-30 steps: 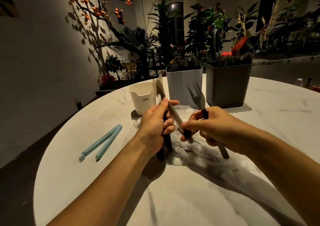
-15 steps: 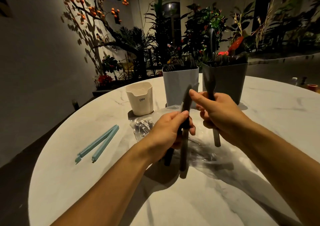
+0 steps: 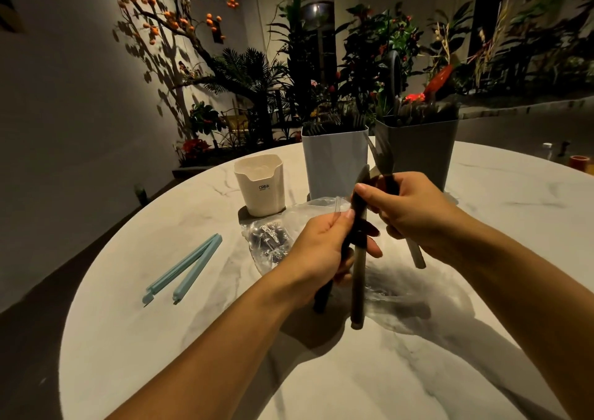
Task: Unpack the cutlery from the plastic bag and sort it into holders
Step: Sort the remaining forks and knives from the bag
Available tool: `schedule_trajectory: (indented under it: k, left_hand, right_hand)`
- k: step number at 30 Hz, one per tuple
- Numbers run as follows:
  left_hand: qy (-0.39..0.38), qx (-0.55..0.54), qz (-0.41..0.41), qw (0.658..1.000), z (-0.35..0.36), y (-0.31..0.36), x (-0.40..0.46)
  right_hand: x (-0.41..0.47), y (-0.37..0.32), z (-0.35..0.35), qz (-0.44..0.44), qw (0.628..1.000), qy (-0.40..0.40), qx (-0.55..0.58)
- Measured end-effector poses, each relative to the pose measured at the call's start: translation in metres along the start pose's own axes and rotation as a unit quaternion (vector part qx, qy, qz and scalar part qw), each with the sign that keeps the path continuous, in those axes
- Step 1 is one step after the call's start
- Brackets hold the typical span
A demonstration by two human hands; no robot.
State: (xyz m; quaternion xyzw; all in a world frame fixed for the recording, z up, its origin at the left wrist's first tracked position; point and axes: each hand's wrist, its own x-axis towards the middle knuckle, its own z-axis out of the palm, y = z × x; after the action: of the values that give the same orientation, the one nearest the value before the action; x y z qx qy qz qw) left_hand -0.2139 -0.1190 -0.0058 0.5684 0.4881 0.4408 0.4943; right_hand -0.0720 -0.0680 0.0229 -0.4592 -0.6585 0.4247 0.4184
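Left hand (image 3: pixel 316 252) holds dark cutlery (image 3: pixel 358 291) upright; right hand (image 3: pixel 414 213) at 2 o'clock pinches its top and holds a fork (image 3: pixel 384 159).

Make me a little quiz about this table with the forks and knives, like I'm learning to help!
1. True or false: the blue clip lies inside the cream holder.
2. Which hand grips the fork? A left hand B right hand
3. Fill in: the plastic bag lies on the ___ table.

Key: 1 false, it lies on the table, apart from the holder. 2 B. 3 marble.
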Motion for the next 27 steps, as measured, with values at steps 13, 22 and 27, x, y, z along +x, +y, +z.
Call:
schedule_trajectory:
  k: [13, 22, 27]
  left_hand:
    - [-0.025, 0.004, 0.010, 1.000, -0.016, 0.033, 0.005]
    - [-0.023, 0.152, 0.103, 0.983, 0.000, 0.049, 0.018]
    - [-0.027, 0.174, 0.151, 0.973, 0.010, 0.076, 0.029]
  right_hand:
    - [-0.003, -0.023, -0.028, -0.011, 0.999, -0.050, 0.013]
    - [-0.005, -0.043, -0.045, -0.045, 0.996, -0.015, -0.073]
    - [0.003, -0.059, -0.061, -0.086, 0.993, 0.014, -0.085]
